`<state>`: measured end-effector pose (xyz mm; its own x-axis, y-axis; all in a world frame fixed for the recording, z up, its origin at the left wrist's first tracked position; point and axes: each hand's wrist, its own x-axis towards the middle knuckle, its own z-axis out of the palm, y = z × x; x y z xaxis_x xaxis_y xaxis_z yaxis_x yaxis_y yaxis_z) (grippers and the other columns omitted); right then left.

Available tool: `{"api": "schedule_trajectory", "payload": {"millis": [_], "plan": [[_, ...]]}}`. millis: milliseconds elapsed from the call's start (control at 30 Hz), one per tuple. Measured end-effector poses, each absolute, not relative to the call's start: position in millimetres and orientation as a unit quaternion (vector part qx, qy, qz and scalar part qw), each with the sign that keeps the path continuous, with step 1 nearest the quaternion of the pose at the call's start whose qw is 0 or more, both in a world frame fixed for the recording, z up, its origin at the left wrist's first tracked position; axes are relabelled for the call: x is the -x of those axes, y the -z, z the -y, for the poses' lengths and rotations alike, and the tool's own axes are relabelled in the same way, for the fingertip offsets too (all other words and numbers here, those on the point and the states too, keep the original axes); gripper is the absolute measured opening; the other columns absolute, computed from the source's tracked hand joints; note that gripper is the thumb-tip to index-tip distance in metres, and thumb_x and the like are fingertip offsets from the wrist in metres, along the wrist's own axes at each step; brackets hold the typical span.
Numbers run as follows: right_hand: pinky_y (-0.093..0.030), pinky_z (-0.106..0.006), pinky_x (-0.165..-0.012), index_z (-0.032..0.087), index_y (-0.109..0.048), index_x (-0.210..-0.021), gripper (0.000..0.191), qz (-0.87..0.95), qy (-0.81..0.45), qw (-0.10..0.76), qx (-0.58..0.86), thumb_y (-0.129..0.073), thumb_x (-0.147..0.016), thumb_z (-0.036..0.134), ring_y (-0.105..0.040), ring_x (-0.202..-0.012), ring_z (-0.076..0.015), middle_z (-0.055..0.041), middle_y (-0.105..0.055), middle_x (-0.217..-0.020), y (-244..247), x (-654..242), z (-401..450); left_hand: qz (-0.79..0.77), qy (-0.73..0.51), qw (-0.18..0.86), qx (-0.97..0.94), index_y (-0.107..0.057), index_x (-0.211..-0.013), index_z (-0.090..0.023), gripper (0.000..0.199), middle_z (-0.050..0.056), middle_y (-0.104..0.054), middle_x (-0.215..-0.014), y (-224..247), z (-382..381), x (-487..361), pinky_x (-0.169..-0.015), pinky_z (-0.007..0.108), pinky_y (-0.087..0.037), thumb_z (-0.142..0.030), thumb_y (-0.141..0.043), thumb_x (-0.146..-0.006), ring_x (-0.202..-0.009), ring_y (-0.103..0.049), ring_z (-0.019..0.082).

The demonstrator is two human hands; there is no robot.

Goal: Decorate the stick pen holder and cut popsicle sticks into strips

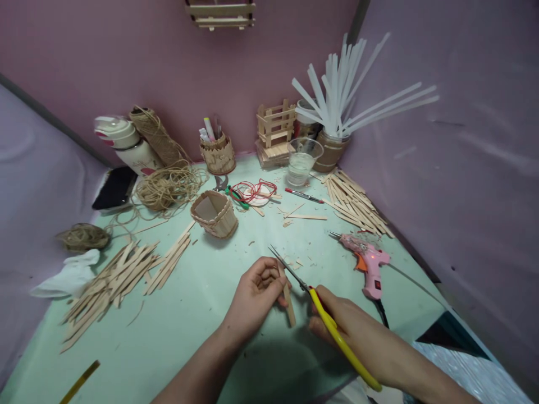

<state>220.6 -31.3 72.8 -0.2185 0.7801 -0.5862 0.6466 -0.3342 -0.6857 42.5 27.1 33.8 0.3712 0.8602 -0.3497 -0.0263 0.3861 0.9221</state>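
Observation:
My left hand (pixel 263 286) pinches a flat wooden craft stick (pixel 289 306) between thumb and fingers, its lower end pointing toward me. In my right hand (pixel 349 320) is a pair of scissors with yellow handles (pixel 332 325); the blades lie across the stick's upper end, and I cannot tell whether they touch it. Small wood scraps (pixel 298 262) are scattered just beyond the blades. A small basket made of wooden sticks (pixel 215 216) with a braided rim stands past my left hand, tilted a little.
Piles of craft sticks lie at left (pixel 113 275) and back right (pixel 356 205). A pink glue gun (pixel 373 264), its light lit, rests at right with a cord. Behind are twine (pixel 164 188), a bottle (pixel 135 148), a plastic cup (pixel 301 168), red cord (pixel 255 192) and a pot of white sticks (pixel 332 151).

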Motion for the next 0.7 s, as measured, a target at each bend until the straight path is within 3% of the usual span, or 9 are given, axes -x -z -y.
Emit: {"api": "schedule_trajectory", "payload": {"millis": [267, 700], "plan": [[-0.032, -0.026, -0.058, 0.023, -0.042, -0.083, 0.02, 0.572, -0.522, 0.071, 0.628, -0.052, -0.086, 0.04, -0.047, -0.065, -0.0149, 0.002, -0.055, -0.073, -69.2, -217.4, 33.9, -0.474, -0.29, 0.683, -0.475, -0.05, -0.077, -0.018, 0.026, 0.0, -0.06, -0.071, -34.1, -27.1, -41.6, -0.051, 0.024, -0.046, -0.042, -0.058, -0.079, -0.049, -0.059, 0.01], [-0.032, -0.028, -0.06, 0.023, -0.042, -0.088, 0.019, 0.567, -0.521, 0.05, 0.636, -0.054, -0.084, 0.038, -0.051, -0.068, -0.0171, 0.0006, -0.058, -0.076, -75.5, -217.2, 37.1, -0.47, -0.292, 0.67, -0.495, -0.053, -0.075, -0.017, 0.018, 0.0, -0.059, -0.066, -36.2, -26.4, -41.8, -0.057, 0.024, -0.044, -0.033, -0.057, -0.082, -0.052, -0.057, 0.01]]}}
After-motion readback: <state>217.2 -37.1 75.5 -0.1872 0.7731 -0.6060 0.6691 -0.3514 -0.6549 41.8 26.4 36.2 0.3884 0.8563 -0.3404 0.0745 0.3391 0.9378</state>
